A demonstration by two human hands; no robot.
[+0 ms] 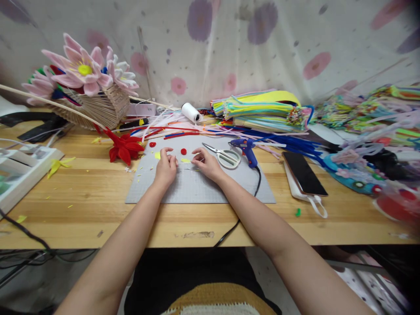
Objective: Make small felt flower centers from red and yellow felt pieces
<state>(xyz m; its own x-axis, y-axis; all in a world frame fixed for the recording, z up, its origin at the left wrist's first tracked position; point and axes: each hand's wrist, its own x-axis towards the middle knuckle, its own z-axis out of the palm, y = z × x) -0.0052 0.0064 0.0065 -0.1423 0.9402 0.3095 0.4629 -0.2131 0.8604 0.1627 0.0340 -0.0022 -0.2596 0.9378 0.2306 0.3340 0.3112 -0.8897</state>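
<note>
- Left hand [166, 168] and right hand [207, 164], fingers bent, over a gray mat [197, 190] on the worktop [88, 179]; cannot tell whether either grips anything.
- Small yellow piece [185, 160] between the hands.
- Scissors [219, 152] just beside the right hand.

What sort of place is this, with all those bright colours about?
Probably a craft workspace: a blue glue gun and scissors lie on a grey mat, with bundled fuzzy stems behind them.
</note>
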